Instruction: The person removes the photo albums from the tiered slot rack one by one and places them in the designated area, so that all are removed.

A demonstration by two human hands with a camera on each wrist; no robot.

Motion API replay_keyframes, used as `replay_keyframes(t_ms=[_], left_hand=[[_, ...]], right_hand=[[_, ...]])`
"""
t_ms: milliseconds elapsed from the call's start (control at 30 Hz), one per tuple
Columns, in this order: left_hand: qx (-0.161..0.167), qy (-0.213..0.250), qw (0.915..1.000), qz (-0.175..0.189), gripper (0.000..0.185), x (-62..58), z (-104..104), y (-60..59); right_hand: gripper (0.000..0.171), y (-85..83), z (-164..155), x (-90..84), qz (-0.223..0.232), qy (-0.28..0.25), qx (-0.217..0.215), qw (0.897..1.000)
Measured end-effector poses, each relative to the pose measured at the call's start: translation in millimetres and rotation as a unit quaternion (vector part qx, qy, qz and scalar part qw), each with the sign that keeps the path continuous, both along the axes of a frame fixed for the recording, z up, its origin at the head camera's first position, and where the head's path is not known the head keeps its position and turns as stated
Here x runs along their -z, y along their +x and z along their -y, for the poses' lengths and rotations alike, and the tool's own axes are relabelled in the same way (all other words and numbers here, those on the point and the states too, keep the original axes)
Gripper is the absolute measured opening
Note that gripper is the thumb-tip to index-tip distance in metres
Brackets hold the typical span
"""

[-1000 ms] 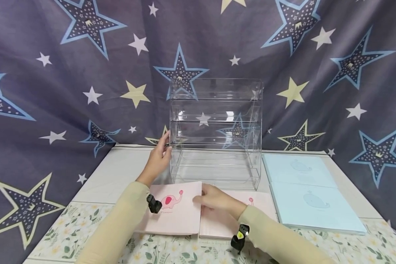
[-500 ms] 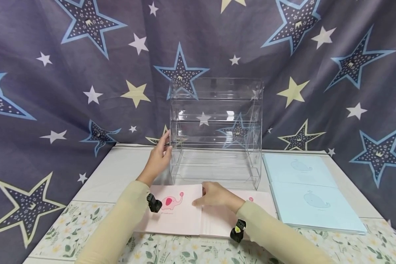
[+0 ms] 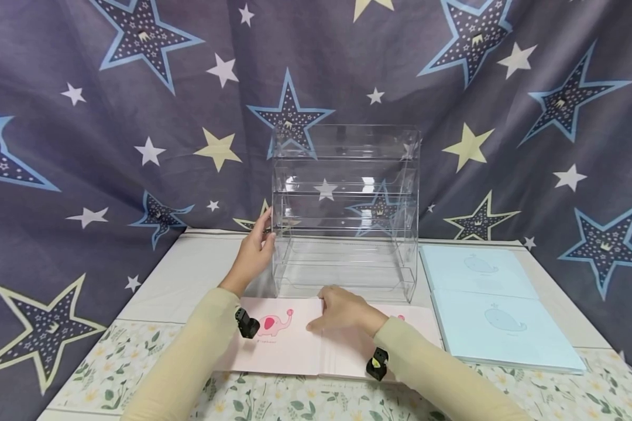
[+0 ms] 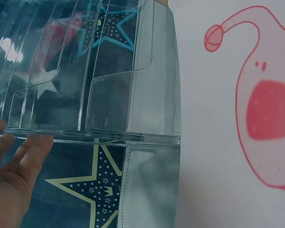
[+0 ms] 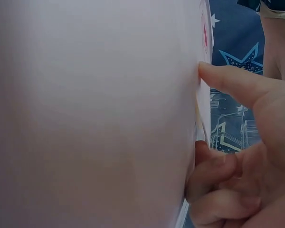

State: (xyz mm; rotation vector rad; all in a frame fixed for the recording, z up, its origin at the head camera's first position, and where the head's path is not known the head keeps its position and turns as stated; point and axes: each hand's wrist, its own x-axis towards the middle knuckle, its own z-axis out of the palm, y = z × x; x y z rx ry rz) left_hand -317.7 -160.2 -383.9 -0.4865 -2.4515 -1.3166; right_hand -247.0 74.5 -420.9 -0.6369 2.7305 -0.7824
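A clear acrylic tiered rack [image 3: 344, 210] stands at the back middle of the table. My left hand [image 3: 255, 248] rests flat against its left side wall; the left wrist view shows straight fingers [image 4: 19, 161] along the rack's edge [image 4: 109, 135]. A pink booklet with an elephant [image 3: 279, 345] lies in front of the rack. My right hand [image 3: 339, 310] pinches its right edge. In the right wrist view the thumb [image 5: 237, 85] lies on the cover [image 5: 95, 114] and the fingers [image 5: 213, 171] curl under it. A second pink booklet [image 3: 416, 321] lies partly beneath, to the right.
Two light blue booklets with whale prints [image 3: 500, 327] [image 3: 474, 269] lie at the right of the table. The table has a white cover [image 3: 189, 275] at the back and a floral cloth [image 3: 110, 374] at the front. A star-patterned curtain [image 3: 110, 146] hangs behind.
My right hand has crept a little toward the rack along the pink booklet's right edge, and the booklet has shifted slightly. The left hand stays on the rack's side.
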Motion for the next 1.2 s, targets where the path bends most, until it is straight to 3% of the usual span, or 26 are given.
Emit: replay_keyframes(t_ms=[133, 267, 567, 900, 1067, 1200], left_hand=[[-0.001, -0.002, 1.0, -0.003, 0.059, -0.2, 0, 0.2], [-0.002, -0.001, 1.0, -0.002, 0.06, -0.4, 0, 0.3], [-0.003, 0.01, 0.9999, -0.001, 0.059, -0.5, -2, 0.7], [0.001, 0.017, 0.9997, 0.014, 0.059, -0.5, 4, 2.8], [0.022, 0.03, 0.9992, 0.015, 0.058, -0.5, 10, 4.3], [0.038, 0.015, 0.9992, 0.0, 0.057, 1.3, 17, 6.2]], right_hand=[[0.077, 2.0, -1, -2.7, -0.006, 0.025, -0.006, 1.0], [0.073, 2.7, -3, -4.0, -0.006, 0.017, -0.007, 1.0], [0.055, 0.9, -23, -13.2, -0.001, -0.058, -0.032, 0.998], [0.04, -0.8, -80, -30.8, -0.014, -0.117, -0.021, 0.993], [0.033, 1.4, -113, -41.5, -0.029, -0.139, -0.005, 0.99], [0.033, 1.7, -139, -47.0, -0.039, -0.136, 0.024, 0.99]])
